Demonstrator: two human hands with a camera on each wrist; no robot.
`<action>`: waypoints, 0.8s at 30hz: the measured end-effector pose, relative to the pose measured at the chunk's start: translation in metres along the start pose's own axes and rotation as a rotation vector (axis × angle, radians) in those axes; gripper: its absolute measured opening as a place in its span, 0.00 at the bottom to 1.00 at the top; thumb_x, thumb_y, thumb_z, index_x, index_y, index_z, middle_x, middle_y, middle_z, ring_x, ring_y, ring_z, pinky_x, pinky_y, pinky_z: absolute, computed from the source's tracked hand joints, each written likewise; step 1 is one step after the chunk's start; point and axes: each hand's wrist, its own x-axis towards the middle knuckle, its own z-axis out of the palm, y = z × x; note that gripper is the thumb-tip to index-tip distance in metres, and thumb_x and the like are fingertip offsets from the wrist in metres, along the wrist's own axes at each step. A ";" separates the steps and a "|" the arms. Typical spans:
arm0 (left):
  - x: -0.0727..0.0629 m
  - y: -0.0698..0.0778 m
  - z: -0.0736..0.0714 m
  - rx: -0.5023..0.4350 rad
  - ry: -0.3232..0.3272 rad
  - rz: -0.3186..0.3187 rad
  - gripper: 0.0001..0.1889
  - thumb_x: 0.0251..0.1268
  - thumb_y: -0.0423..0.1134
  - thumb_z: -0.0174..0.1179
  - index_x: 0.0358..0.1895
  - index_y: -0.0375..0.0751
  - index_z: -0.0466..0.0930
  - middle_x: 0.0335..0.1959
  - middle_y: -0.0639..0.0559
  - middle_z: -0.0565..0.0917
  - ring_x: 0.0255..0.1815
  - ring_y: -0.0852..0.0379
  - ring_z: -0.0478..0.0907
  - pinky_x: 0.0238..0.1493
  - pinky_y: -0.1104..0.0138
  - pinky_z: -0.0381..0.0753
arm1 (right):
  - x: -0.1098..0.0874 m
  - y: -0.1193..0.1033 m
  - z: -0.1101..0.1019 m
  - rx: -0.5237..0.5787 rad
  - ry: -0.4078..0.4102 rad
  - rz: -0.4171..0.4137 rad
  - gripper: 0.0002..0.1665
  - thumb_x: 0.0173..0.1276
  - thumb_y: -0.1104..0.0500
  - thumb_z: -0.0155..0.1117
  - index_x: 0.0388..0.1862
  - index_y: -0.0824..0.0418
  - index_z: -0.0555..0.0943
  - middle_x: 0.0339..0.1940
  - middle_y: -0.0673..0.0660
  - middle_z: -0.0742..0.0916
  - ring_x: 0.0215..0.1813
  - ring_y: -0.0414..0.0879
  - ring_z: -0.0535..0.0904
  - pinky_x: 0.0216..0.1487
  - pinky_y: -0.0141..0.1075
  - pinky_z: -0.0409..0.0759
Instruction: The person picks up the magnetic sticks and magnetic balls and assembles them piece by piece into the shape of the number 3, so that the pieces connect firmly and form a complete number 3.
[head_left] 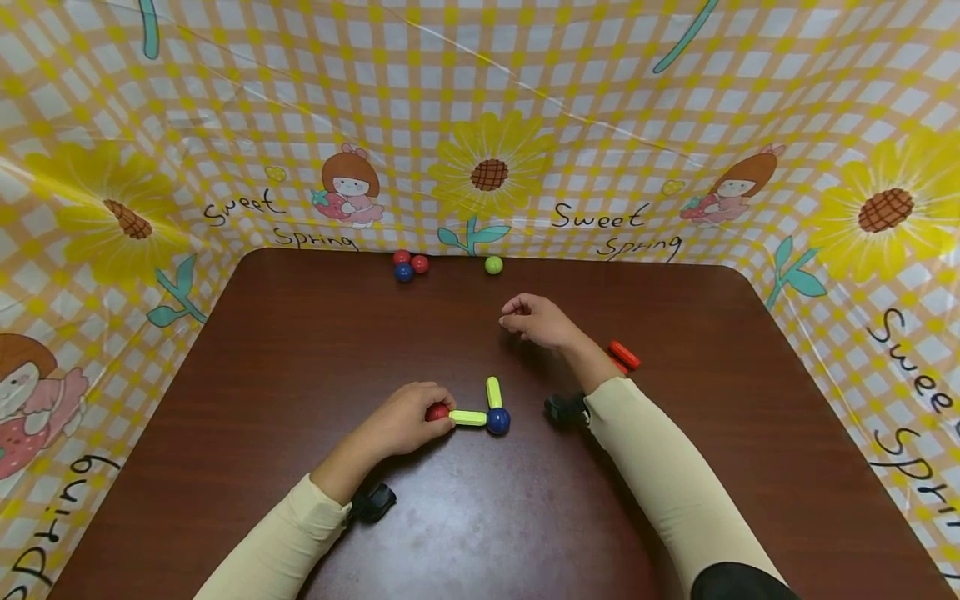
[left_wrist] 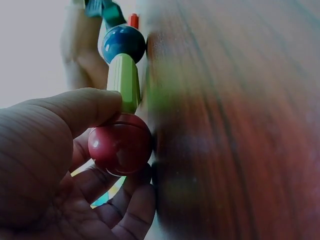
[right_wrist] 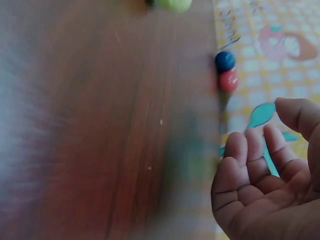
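Three red balls, two blue balls, one green ball; two yellow rods, two red rods, one partly behind right arm. Left hand grips nearest red ball, at yellow rod's end, on table. Right hand loosely curled, holding nothing; right wrist view shows inner side, hidden from head.

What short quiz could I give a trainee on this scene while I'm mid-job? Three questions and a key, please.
1. Multiple choice: what does the left grip hold?
a) a blue ball
b) a red ball
c) a red rod

2. True or false: the right grip is holding a ball.

3. Count: how many balls are in the cluster at the far edge, left of the lone green ball?

Key:
1. b
2. False; it holds nothing.
3. Three: two red, one blue.
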 end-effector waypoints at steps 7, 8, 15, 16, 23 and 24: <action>0.000 -0.001 0.001 -0.009 -0.009 0.002 0.04 0.61 0.38 0.68 0.37 0.46 0.83 0.35 0.58 0.80 0.36 0.58 0.73 0.40 0.65 0.72 | 0.035 0.004 -0.001 0.035 0.065 0.055 0.15 0.74 0.57 0.60 0.54 0.65 0.75 0.46 0.62 0.81 0.48 0.54 0.77 0.48 0.43 0.77; 0.001 -0.001 0.001 -0.011 -0.009 0.000 0.04 0.61 0.38 0.68 0.37 0.46 0.83 0.35 0.58 0.80 0.36 0.58 0.73 0.39 0.65 0.72 | 0.039 0.005 -0.002 0.033 0.076 0.052 0.15 0.74 0.57 0.60 0.54 0.65 0.75 0.47 0.62 0.81 0.48 0.54 0.77 0.48 0.43 0.76; 0.000 -0.002 0.001 -0.016 -0.019 -0.006 0.04 0.62 0.38 0.68 0.37 0.47 0.83 0.35 0.59 0.80 0.36 0.58 0.72 0.39 0.65 0.71 | 0.066 0.006 -0.006 0.012 0.172 0.038 0.16 0.74 0.55 0.60 0.54 0.63 0.75 0.52 0.60 0.77 0.40 0.51 0.71 0.41 0.41 0.71; 0.000 -0.002 0.001 -0.018 -0.020 -0.006 0.04 0.61 0.38 0.68 0.37 0.46 0.83 0.35 0.59 0.80 0.36 0.58 0.72 0.40 0.65 0.71 | 0.070 0.006 -0.007 0.004 0.185 0.039 0.16 0.74 0.55 0.60 0.54 0.63 0.75 0.53 0.60 0.76 0.41 0.52 0.70 0.42 0.41 0.70; 0.000 -0.002 0.002 -0.017 -0.014 -0.004 0.04 0.62 0.38 0.67 0.38 0.46 0.83 0.36 0.58 0.80 0.37 0.57 0.73 0.40 0.64 0.72 | 0.090 0.000 -0.010 -0.022 0.245 0.011 0.20 0.74 0.58 0.60 0.61 0.65 0.73 0.65 0.64 0.73 0.60 0.57 0.69 0.56 0.48 0.70; 0.001 -0.002 0.002 -0.015 -0.015 -0.002 0.04 0.62 0.38 0.67 0.38 0.46 0.83 0.36 0.58 0.81 0.38 0.57 0.73 0.41 0.64 0.72 | 0.092 -0.002 -0.010 -0.020 0.243 0.006 0.21 0.74 0.59 0.60 0.62 0.65 0.72 0.66 0.64 0.73 0.62 0.57 0.69 0.57 0.49 0.70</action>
